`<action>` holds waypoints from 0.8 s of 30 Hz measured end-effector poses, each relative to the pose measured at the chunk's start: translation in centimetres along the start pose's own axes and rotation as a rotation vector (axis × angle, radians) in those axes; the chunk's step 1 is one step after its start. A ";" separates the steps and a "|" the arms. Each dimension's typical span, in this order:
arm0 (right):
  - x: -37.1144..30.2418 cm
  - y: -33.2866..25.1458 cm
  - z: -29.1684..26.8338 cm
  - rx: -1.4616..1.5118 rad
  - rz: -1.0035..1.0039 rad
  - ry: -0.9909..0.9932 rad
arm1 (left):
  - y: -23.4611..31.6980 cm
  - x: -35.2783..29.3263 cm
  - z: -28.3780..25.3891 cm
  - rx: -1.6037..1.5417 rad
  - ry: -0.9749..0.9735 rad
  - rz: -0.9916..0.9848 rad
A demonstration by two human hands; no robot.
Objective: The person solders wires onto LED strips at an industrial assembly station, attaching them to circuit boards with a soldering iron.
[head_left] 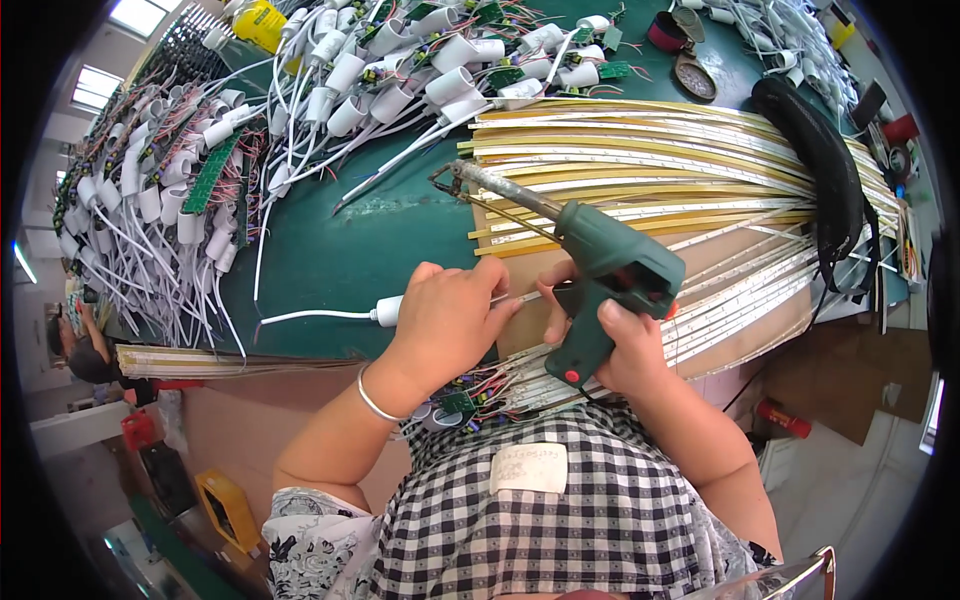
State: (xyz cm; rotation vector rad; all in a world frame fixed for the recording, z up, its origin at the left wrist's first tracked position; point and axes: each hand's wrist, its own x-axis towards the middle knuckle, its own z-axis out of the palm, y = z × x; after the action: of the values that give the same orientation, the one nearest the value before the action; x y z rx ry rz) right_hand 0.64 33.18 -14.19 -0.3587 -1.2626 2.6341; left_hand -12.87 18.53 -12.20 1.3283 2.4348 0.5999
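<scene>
My right hand is wrapped round the handle of a dark green soldering gun. The gun's metal tip points up and left, over the ends of the long strips. My left hand is closed, back upward, over a white plastic cap with a white cable. The cable runs left across the table. Near the gun handle, the left thumb and forefinger pinch together around something thin, mostly hidden. Under my hands and close to my body lie white LED strips. A small cluster of circuit boards with wires sits at the table's near edge.
Piles of white caps with cables and green boards cover the back and left of the green table. Yellow-and-white strips lie on cardboard at right, under a long black bag. A round tin stands behind them.
</scene>
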 end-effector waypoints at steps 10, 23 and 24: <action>-0.1 0.5 -0.1 -0.095 -0.028 0.055 | -0.9 -0.9 -0.1 -0.062 0.090 0.184; -0.1 0.2 0.0 -0.110 -0.020 0.048 | -1.7 -1.5 0.6 0.084 0.196 0.419; -0.1 0.2 -0.1 -0.110 -0.018 0.048 | -1.9 -1.6 0.7 0.070 0.213 0.432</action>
State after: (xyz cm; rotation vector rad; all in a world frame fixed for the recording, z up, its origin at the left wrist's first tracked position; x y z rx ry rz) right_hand 0.76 33.05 -14.41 -0.4222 -1.3915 2.5320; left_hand -13.05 16.45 -13.68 1.9311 2.3532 0.8022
